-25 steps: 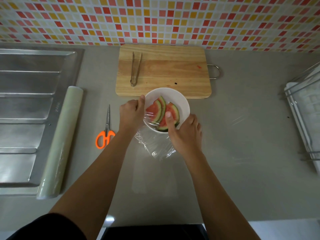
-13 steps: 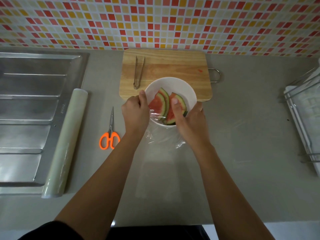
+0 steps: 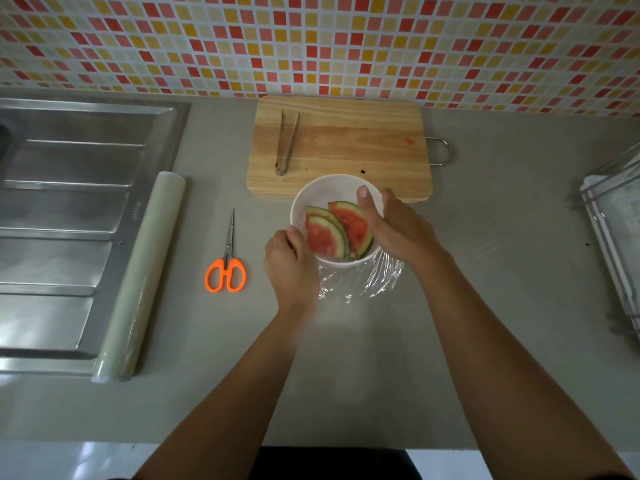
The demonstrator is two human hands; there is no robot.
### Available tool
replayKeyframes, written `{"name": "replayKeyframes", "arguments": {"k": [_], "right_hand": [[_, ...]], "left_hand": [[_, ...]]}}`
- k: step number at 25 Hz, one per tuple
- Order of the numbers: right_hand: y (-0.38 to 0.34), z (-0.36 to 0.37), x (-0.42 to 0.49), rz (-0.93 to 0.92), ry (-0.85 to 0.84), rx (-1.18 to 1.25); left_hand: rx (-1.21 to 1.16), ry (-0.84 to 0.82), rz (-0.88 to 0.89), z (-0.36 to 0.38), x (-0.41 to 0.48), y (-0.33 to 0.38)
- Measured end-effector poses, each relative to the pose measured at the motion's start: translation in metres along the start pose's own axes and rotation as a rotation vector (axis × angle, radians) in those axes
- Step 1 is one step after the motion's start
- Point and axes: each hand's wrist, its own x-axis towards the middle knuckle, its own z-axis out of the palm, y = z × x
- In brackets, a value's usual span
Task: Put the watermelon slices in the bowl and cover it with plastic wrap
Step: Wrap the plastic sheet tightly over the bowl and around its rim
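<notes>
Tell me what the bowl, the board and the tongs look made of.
The bowl looks like glazed ceramic, though plastic is possible: smooth, plain white. The cutting board is wood, matte, with visible grain and joined strips. The tongs are metal, likely stainless steel: thin, grey, faintly shiny.

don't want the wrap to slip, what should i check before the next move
1. Slices in: ok. The watermelon slices lie inside the bowl.
2. Bowl steadied: ok. The left hand grips the near-left rim, and the right hand grips the right rim, thumb over it.
3. Top covered: cannot tell. No film shows over the slices.
4. Wrap tucked: not ok. The plastic wrap lies bunched on the counter at the bowl's near side.
5. Room behind: cannot tell. The far rim meets the cutting board in this view.
6. Scissors out of the way: ok. The scissors lie apart, to the left.
</notes>
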Motion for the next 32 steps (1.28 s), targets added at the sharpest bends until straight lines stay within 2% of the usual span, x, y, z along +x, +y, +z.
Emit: {"name": "replayKeyframes", "arguments": {"k": [4, 7, 11, 14, 18, 22, 27, 32], "right_hand": [[0.006, 0.01, 0.01, -0.047, -0.061, -0.079], [0.012, 0.013, 0.012, -0.04, -0.064, -0.064], [0.017, 0.014, 0.007, 0.038, 0.106, -0.135], [0.021, 0.018, -0.003, 0.135, 0.232, 0.028], [0.023, 0.035, -0.017, 0.305, 0.155, 0.19], [0.019, 0.043, -0.019, 0.295, 0.278, 0.328], [0.027, 0.048, -0.019, 0.214, 0.455, 0.275], [0.036, 0.056, -0.024, 0.235, 0.461, 0.238]], "left_hand": [[-0.057, 0.001, -0.083, 0.004, -0.01, -0.017], [-0.044, -0.01, -0.052, 0.001, -0.008, -0.02], [0.012, -0.021, 0.096, -0.012, 0.004, -0.019], [0.072, -0.009, 0.225, -0.013, 0.036, -0.01], [0.203, -0.269, 0.431, 0.002, 0.074, 0.007], [0.257, -0.422, 0.319, 0.008, 0.081, 0.005], [0.313, -0.384, 0.32, 0.012, 0.082, 0.006], [0.292, -0.335, 0.305, 0.015, 0.077, 0.007]]}}
